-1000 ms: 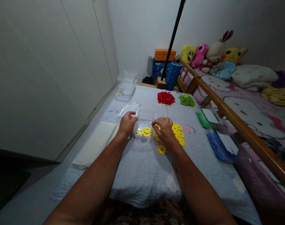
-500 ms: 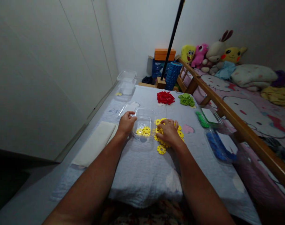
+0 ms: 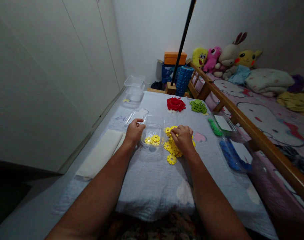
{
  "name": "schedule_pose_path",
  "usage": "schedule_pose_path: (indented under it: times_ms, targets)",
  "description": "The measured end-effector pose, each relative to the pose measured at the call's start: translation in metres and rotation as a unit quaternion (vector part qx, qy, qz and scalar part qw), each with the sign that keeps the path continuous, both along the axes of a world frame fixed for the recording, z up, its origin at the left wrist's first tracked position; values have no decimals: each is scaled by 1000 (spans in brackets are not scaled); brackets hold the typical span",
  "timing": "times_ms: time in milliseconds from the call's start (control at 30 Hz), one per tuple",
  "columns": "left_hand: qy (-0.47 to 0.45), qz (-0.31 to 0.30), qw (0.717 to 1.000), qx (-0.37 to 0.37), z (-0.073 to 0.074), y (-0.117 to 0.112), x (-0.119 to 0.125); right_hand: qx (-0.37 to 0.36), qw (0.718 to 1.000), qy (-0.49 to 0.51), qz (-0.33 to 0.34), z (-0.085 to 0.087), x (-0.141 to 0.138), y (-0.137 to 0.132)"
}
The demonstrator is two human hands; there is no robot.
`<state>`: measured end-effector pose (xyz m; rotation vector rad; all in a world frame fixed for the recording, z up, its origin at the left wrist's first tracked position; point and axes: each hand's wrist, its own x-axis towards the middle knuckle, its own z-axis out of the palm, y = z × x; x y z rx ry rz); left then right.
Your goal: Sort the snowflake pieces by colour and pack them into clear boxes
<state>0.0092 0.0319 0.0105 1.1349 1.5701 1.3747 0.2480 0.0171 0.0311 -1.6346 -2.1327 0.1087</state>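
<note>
A clear plastic container (image 3: 154, 121) stands on the cloth-covered table, with several yellow interlocking discs (image 3: 155, 139) lying in its near part. My left hand (image 3: 135, 130) grips the container's left rim between thumb and fingers. To the right of the container lies a loose pile of notched yellow discs (image 3: 171, 159). Over this pile is my right hand (image 3: 183, 137), its thumb and fingertips pinched together on yellow discs at the pile's upper left; how many they hold is hidden. Part of the pile is covered by that hand.
Red pieces (image 3: 176, 104) and green pieces (image 3: 198, 106) lie in heaps farther back. Containers of green (image 3: 214, 127) and blue pieces (image 3: 229, 155) line the right edge beside a wooden bed rail (image 3: 232, 103). Stacked clear containers (image 3: 134, 81), a lid (image 3: 132, 117) and a folded cream cloth (image 3: 102, 151) are leftward.
My right hand's fingers have drawn together from a spread pose over the yellow pile, and the hand has risen slightly. My left hand stays on the container.
</note>
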Motion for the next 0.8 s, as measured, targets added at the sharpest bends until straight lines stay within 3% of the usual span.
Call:
schedule_pose_path:
  times_ms: [233, 467, 800]
  targets:
    - [17, -5, 1000, -3, -3, 2, -1, 101, 983, 149, 30, 2, -10, -5]
    - [18, -10, 1000, 6, -4, 1, 4, 10, 990, 96, 101, 8, -33, -11]
    - [8, -16, 1000, 12, -3, -1, 6, -47, 991, 54, 116, 0, -41, -5]
